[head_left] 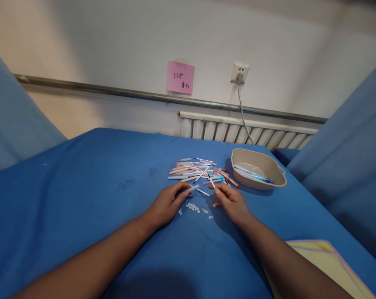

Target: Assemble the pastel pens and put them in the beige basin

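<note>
My left hand (pixel 168 202) is closed around a pale lilac pen barrel (pixel 192 188), held slightly tilted. Between the fingers of my right hand (pixel 232 202) is a slim white pen refill (pixel 211 181) with a dark tip, pointing up and left. The two pieces are apart. Just beyond my hands lies a loose pile of pen parts (pixel 188 170), with barrels and white refills in several colours. Nearer to me, small white plastic pieces (pixel 193 207) lie in a cluster on the blue cloth. A small orange-brown piece (pixel 217 204) rests beside my right hand.
A beige plastic basin (pixel 278 181) stands right of the pile, with several pens (pixel 253 174) inside. A folded yellow cloth (pixel 328 265) lies at lower right. The blue-covered surface (pixel 82 182) ends near a radiator (pixel 225 128) and wall; blue curtains (pixel 352 145) hang at both sides.
</note>
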Tool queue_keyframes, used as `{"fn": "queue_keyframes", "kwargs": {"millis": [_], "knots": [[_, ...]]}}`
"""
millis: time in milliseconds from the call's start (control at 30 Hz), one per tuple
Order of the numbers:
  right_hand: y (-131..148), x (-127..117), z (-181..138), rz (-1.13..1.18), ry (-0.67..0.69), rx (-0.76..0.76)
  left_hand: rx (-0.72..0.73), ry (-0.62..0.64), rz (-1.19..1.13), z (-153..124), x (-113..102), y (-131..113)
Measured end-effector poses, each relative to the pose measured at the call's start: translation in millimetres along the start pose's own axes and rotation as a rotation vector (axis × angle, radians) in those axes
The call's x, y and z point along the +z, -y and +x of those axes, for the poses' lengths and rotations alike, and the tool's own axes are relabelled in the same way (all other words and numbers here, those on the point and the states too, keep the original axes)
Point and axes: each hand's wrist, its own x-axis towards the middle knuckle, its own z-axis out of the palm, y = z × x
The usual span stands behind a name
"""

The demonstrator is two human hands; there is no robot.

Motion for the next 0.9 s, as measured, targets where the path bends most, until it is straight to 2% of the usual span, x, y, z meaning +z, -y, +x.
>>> {"fn": "queue_keyframes", "kwargs": {"millis": [167, 433, 567, 733, 900], "knots": [[2.1, 0.6, -2.3, 0.025, -0.043, -0.004, 0.012, -0.065, -0.037, 1.1, -1.1, 5.7], [5.4, -2.8, -0.3, 0.146, -0.135, 0.001, 0.020, -0.069, 0.013, 1.5, -1.8, 5.9], [6.3, -3.1, 0.4, 0.162, -0.130, 0.037, 0.022, -0.059, 0.025, 1.2, -1.0, 9.1], [5.4, -3.8, 1.4, 0.104, -0.149, 0.008, 0.016, -0.043, 0.059, 1.6, -1.9, 9.9], [-1.2, -3.9, 4.8, 0.094, -0.119, 0.022, -0.048, -0.087, 0.140, 3.4, -5.2, 5.8]]}}
